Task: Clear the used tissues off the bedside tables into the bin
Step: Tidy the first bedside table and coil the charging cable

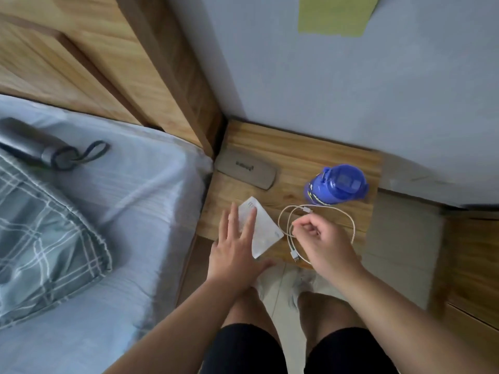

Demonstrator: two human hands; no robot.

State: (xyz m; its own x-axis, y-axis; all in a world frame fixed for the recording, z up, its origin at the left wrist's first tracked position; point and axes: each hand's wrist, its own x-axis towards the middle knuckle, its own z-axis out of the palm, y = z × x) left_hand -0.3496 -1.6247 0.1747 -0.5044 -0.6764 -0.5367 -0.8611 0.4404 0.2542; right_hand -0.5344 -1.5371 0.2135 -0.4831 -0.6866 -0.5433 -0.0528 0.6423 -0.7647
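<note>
On the wooden bedside table (pixel 297 160) lies a flat white packet or sheet (pixel 266 230) near the front left corner. My left hand (pixel 237 252) reaches over it with fingers straight and spread, fingertips on its left part. My right hand (pixel 321 238) hovers over a looped white charging cable (pixel 351 222), fingers curled into a loose fist. I see nothing held in it. No crumpled tissue and no bin are in view.
A blue lidded bottle (pixel 337 184) stands at the table's right, and a grey glasses case (pixel 245 168) lies at its back left. The bed (pixel 135 211) at left carries a checked pillow (pixel 46 238) and a dark folded umbrella (pixel 29 144). My legs stand on the tiled floor (pixel 399 255).
</note>
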